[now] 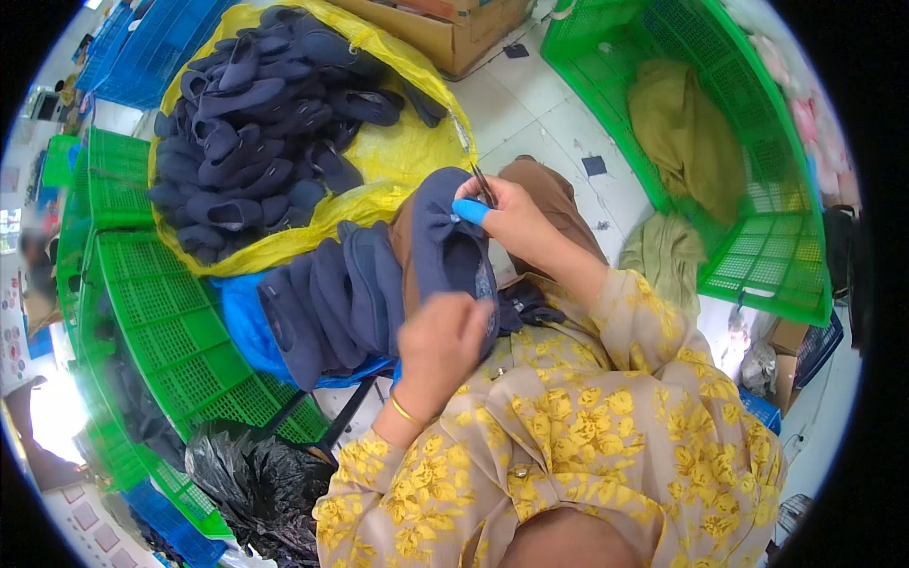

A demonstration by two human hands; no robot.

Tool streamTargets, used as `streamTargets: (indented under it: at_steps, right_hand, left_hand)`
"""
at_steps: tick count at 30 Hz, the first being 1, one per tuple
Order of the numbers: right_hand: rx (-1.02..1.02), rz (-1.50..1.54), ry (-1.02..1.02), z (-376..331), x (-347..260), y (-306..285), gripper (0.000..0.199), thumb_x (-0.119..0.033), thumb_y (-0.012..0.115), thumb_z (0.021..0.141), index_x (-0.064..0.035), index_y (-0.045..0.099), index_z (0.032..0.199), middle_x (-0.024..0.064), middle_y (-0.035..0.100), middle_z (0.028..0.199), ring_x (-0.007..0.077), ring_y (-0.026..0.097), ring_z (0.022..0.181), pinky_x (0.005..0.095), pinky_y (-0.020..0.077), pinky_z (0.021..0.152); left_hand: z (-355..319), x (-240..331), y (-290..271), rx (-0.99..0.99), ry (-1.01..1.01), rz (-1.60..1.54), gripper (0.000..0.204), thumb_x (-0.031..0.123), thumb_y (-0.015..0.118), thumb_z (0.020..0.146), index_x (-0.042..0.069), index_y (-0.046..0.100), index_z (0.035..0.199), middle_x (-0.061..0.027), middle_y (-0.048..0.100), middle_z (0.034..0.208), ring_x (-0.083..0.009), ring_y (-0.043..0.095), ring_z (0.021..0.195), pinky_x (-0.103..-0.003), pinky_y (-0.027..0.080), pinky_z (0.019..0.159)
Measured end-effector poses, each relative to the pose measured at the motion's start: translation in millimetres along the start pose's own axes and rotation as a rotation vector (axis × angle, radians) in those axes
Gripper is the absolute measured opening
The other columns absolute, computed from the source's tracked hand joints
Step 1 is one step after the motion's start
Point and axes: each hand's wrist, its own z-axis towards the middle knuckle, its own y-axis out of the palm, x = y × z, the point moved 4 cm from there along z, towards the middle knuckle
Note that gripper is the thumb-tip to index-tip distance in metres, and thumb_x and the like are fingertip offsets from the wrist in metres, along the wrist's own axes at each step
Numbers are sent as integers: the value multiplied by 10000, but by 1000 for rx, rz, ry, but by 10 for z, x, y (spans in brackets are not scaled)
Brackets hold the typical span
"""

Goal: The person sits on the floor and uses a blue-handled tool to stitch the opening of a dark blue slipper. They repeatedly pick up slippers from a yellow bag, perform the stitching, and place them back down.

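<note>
A dark blue slip-on shoe [428, 227] lies across my lap, its opening facing up and showing a speckled lining. My right hand [516, 220] is closed at the toe end of the shoe, with a blue cover on one finger. Out of its fingers pokes a pair of dark, narrow thread snips [484, 186]; whether the blades are apart cannot be made out. Over the heel end of the shoe is my left hand [440, 343], its fingers curled and blurred by motion. A gold bangle [405, 411] circles that wrist.
Several similar shoes [327, 298] stand in a row on blue plastic left of my lap. Beyond, a yellow sack [417, 151] holds a heap of shoes. Green crates [170, 331] flank me left; another green crate [772, 270] with olive cloth stands right. A black bag [256, 483] sits near my left elbow.
</note>
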Motion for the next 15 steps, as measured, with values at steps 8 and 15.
streamTargets:
  at_steps: [8, 15]
  right_hand:
    - [75, -59, -90, -138, 226, -68, 102, -116, 653, 879, -63, 600, 948, -31, 546, 774, 60, 456, 682, 248, 417, 625]
    - [164, -395, -264, -309, 251, -15, 217, -184, 675, 860, -107, 587, 1043, 69, 574, 845, 214, 572, 685, 334, 467, 645]
  left_hand:
    - [484, -437, 127, 294, -66, 133, 152, 26, 629, 782, 2, 595, 928, -107, 585, 825, -236, 569, 713, -327, 487, 685]
    - [449, -518, 179, 285, -226, -113, 97, 2, 619, 799, 1, 603, 894, -30, 553, 788, -96, 494, 658, -228, 432, 621]
